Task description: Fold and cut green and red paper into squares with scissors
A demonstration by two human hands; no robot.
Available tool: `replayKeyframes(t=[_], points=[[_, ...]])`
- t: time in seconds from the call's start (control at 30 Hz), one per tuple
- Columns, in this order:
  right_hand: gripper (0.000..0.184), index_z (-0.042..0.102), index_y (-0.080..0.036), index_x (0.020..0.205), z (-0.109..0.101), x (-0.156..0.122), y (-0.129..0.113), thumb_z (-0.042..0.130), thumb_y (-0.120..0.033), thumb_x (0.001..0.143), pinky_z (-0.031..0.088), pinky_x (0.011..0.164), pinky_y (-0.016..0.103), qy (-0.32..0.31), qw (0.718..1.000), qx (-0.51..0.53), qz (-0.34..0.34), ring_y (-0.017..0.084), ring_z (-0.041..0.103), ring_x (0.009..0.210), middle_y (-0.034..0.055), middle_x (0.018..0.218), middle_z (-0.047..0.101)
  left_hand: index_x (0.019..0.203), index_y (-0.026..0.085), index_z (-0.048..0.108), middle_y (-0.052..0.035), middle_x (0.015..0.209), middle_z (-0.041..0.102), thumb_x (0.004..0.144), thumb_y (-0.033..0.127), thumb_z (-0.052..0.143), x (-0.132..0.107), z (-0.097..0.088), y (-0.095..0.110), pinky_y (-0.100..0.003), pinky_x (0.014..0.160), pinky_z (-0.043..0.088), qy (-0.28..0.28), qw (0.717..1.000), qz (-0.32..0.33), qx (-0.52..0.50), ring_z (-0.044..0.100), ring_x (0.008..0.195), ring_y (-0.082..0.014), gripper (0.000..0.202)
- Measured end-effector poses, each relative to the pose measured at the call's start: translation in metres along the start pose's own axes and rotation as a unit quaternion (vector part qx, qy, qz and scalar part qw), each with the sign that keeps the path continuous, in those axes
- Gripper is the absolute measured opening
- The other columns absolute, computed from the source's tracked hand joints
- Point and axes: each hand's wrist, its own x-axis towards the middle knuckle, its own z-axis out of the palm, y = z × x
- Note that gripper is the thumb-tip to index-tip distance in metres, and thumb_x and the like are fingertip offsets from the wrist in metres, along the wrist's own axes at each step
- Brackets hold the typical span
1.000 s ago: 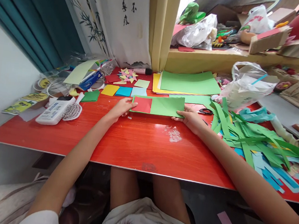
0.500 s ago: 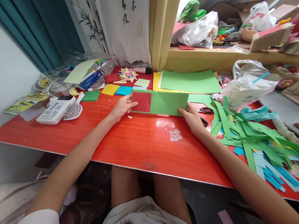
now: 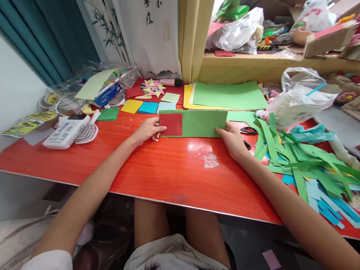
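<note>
**Green sheet held at both ends, mid-table**

The left hand pinches the left end of the green sheet, beside the red square lying on it. The right hand grips the right end. The sheet's far edge tilts up. Bare table lies open toward the near edge. Green strips crowd the right; scissors sit just beside the right hand.

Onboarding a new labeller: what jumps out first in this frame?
At the centre of the glossy red table, the left hand and right hand hold a green paper rectangle by its ends, a red paper square lying on its left part. To the right sprawls a heap of cut green and blue paper strips; behind lies a stack of green and yellow sheets.
</note>
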Motion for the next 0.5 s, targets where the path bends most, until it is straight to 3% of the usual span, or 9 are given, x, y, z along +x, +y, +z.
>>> replayKeyframes(t=[0.27, 0.4, 0.5], points=[[0.038, 0.060, -0.025, 0.111, 0.0010, -0.0009, -0.0014, 0.056, -0.017, 0.073, 0.045, 0.095, 0.041, 0.001, 1.000, 0.021, -0.001, 0.022, 0.062, 0.099, -0.0012, 0.103, 0.069, 0.108, 0.015, 0.060, 0.0053, 0.056, 0.052, 0.068, 0.024, 0.068, -0.0009, 0.0008, 0.0016, -0.016, 0.038, 0.035, 0.010, 1.000, -0.003, 0.005, 0.041, 0.042, -0.0044, 0.041], [0.036, 0.061, -0.026, 0.109, 0.0029, -0.0030, -0.0058, 0.055, -0.016, 0.074, 0.046, 0.093, 0.039, 0.008, 0.999, 0.041, -0.022, 0.021, 0.063, 0.098, -0.0013, 0.103, 0.069, 0.107, 0.014, 0.061, -0.0027, 0.080, 0.067, 0.064, 0.023, 0.071, 0.0023, 0.0026, 0.0003, -0.020, 0.057, 0.046, 0.038, 0.998, 0.036, -0.039, 0.055, 0.057, -0.0074, 0.045], [0.037, 0.061, -0.026, 0.109, 0.0035, -0.0035, -0.0073, 0.055, -0.015, 0.074, 0.047, 0.092, 0.039, 0.011, 0.999, 0.040, -0.027, 0.021, 0.063, 0.097, -0.0015, 0.102, 0.069, 0.105, 0.014, 0.062, -0.0058, 0.093, 0.069, 0.062, 0.022, 0.072, 0.0047, 0.0027, -0.0023, -0.022, 0.066, 0.047, 0.054, 0.994, 0.066, -0.062, 0.061, 0.074, -0.0121, 0.045]])
